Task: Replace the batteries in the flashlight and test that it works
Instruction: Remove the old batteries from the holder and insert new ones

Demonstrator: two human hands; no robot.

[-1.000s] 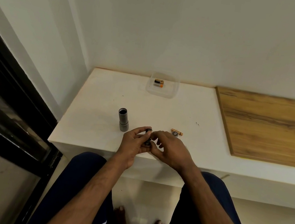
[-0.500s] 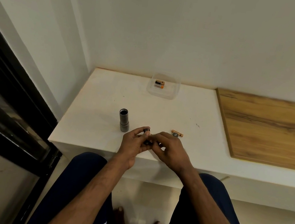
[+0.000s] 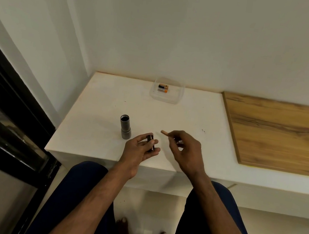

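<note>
A grey flashlight body (image 3: 125, 126) stands upright on the white table (image 3: 93, 120), open end up. Just right of it, my left hand (image 3: 141, 150) grips a dark cylindrical battery holder (image 3: 150, 143). My right hand (image 3: 182, 150) is beside it, a little apart, pinching a copper-coloured battery (image 3: 165, 133) that points up and left. A small dark part (image 3: 179, 141) shows on the table under my right fingers. At the back of the table a clear plastic box (image 3: 175, 97) holds batteries (image 3: 163, 88) with black and orange ends.
A wooden board (image 3: 282, 134) covers the right part of the surface. A white wall corner closes off the back and left. A black-framed glass door (image 3: 10, 122) stands at the left. My knees and bare feet are below the table's front edge.
My hands were pressed together over the battery holder. They have now come apart, and my right hand has drawn a copper-coloured battery out to the right.
</note>
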